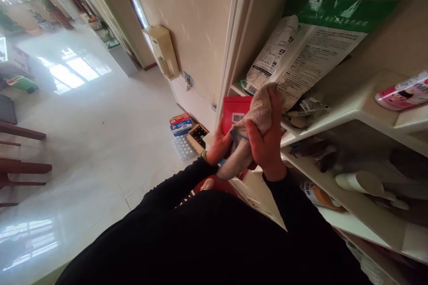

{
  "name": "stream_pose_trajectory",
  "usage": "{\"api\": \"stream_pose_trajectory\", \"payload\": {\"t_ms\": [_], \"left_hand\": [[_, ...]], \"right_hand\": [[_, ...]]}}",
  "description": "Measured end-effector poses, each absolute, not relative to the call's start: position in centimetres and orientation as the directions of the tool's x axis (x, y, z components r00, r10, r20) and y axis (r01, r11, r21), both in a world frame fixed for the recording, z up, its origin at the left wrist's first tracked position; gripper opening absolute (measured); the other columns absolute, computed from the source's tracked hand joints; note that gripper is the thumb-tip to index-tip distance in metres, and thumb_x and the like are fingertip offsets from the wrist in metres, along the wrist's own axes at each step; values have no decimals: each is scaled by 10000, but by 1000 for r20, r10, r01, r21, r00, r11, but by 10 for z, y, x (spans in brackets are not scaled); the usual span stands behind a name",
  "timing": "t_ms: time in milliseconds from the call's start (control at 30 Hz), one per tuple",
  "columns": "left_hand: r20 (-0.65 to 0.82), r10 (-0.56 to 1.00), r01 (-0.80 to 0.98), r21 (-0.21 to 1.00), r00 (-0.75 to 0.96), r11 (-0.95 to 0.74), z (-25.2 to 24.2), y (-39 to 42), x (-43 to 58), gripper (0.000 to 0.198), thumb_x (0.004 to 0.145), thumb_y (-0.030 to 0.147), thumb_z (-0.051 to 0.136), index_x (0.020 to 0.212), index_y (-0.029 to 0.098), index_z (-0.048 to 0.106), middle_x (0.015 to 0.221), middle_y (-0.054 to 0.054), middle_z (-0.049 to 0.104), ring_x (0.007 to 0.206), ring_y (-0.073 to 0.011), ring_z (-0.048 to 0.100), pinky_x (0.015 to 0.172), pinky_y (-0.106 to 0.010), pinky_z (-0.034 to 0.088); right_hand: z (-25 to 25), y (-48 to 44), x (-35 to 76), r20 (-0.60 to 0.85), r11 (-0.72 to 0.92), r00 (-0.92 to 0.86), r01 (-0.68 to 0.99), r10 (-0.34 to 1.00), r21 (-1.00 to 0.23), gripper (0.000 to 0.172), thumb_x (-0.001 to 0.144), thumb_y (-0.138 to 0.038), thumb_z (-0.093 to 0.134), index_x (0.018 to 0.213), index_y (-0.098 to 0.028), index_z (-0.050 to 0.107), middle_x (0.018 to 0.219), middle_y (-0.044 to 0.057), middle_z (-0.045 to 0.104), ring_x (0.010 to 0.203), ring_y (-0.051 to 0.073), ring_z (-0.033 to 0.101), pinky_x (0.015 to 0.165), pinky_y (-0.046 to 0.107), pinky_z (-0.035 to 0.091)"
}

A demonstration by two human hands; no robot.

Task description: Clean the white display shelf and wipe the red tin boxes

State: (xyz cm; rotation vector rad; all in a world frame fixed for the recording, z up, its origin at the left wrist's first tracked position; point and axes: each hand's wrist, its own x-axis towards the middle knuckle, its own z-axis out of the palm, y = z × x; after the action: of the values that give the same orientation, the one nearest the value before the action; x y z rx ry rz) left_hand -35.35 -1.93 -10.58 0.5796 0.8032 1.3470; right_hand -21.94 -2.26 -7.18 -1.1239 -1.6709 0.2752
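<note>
I hold a beige cloth (256, 113) in both hands in front of a white shelf unit (337, 118). My right hand (267, 140) is wrapped round the cloth from the front, with its fingertips up near the cloth's top end. My left hand (219, 147) grips the lower part of the cloth from the left side. Both arms are in black sleeves. The cloth's top end lies against a large white and green printed bag (310, 49) on the upper shelf.
A red packet (236, 113) stands behind my hands. A pink packet (403, 93) lies on a shelf at the right, a white roll (361, 182) on the shelf below. A blue and white carton (180, 124) and trays sit on the glossy floor. Dark wooden furniture (20, 164) is at the left.
</note>
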Motion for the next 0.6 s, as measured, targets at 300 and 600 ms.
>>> {"api": "stream_pose_trajectory", "payload": {"t_ms": [300, 600], "left_hand": [[-137, 984, -520, 852, -116, 57, -117, -13, -360, 797, 920, 348, 952, 1638, 272, 616, 1324, -57, 842, 1311, -295, 782, 1280, -488, 582], [-46, 981, -587, 796, 190, 151, -111, -8, -376, 666, 1023, 719, 768, 1447, 207, 764, 1472, -119, 811, 1535, -403, 664, 1371, -558, 506]], "right_hand": [[-157, -72, -229, 402, 315, 158, 397, 902, -862, 839, 1044, -522, 747, 1765, -267, 402, 1758, 197, 519, 1609, 381, 562, 1351, 636, 472], [-173, -85, -215, 435, 310, 318, 375, 843, -874, 661, 1040, -565, 691, 1619, -284, 543, 1430, 157, 734, 1331, 361, 739, 1140, 593, 652]]}}
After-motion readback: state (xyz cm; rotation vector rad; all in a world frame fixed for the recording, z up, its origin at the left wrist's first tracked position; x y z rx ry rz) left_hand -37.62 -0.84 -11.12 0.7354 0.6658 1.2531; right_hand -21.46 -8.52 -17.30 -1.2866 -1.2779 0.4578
